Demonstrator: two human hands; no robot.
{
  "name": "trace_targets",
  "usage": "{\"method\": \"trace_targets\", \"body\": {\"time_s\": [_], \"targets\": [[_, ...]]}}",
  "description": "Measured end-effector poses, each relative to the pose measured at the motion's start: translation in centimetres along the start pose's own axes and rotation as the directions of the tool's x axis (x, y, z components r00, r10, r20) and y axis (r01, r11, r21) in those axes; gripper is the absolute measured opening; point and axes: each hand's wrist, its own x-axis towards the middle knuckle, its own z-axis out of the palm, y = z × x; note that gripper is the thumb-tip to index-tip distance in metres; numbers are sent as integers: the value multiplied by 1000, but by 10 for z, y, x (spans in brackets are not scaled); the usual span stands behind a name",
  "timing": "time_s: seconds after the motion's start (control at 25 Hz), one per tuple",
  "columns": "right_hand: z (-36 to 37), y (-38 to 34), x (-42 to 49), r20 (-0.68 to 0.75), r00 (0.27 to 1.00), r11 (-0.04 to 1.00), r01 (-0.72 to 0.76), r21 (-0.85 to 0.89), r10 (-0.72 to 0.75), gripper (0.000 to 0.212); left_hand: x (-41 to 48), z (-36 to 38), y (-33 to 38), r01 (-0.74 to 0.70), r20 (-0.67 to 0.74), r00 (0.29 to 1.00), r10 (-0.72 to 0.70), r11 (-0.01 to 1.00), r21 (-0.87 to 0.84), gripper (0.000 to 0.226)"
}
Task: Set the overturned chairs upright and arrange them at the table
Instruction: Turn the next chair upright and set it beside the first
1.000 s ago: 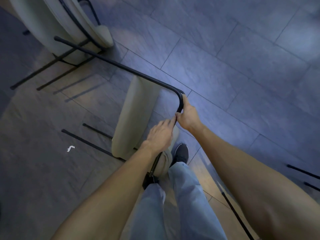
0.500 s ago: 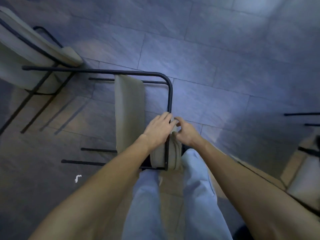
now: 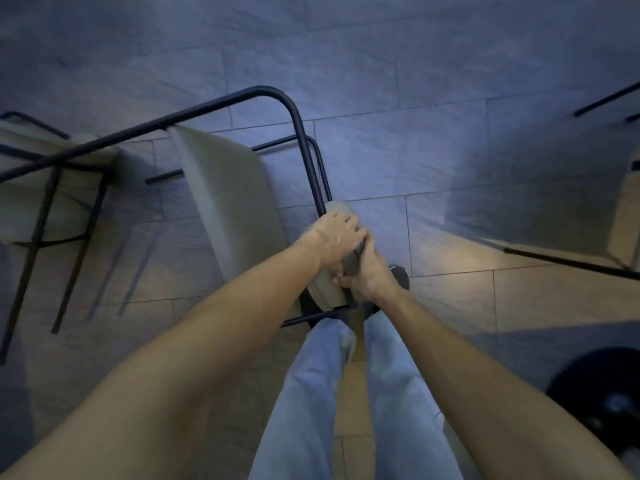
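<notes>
Seen from above: a chair (image 3: pixel 225 192) with beige padding and a black tube frame is gripped at its padded edge by the left hand (image 3: pixel 337 237), laid over the top, and by the right hand (image 3: pixel 369 271), curled round it from the other side. A second chair (image 3: pixel 52 195) is seen at the left and a round black base (image 3: pixel 602 407) at the lower right, on a tiled floor (image 3: pixel 381 64).

The middle chair (image 3: pixel 225 188) stands on the floor (image 3: pixel 381 64) just before the person's legs (image 3: pixel 311 393). The left hand (image 3: pixel 337 237) lies on its near padded edge, the right hand (image 3: pixel 369 271) just nearer, gripping it. A second chair (image 3: pixel 41 202) stands left, a third chair (image 3: pixel 623 220) far right, a round base (image 3: pixel 602 400) nearer right
</notes>
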Motion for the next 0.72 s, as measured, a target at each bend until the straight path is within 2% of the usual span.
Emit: {"method": "trace_targets", "body": {"time_s": [0.12, 0.24, 0.32, 0.44, 0.6, 0.72], "targets": [[6, 11, -2, -4, 1000, 997, -2, 72, 2, 106, 9, -2, 13, -76, 52, 996, 71, 993, 94, 93], [4, 28, 0, 71, 997, 978, -41, 205, 27, 120, 18, -15, 22, -120, 149, 983, 104, 988, 102, 99], [3, 38, 0, 116, 993, 975, -62, 213, 38, 126, 26, -22, 24, -124, 208, 973, 102, 988, 94, 91], [6, 45, -5, 119, 992, 969, -78, 234, 51, 113, 32, -19, 32, -146, 249, 962, 116, 984, 105, 83], [13, 37, -22, -8, 1000, 975, -20, 220, 22, 94, 19, -15, 38, -59, 209, 977, 47, 997, 52, 83], [30, 21, -36, -49, 999, 986, 1, 168, 7, 85, -6, 0, 36, 9, 194, 981, -15, 999, 31, 86]]}}
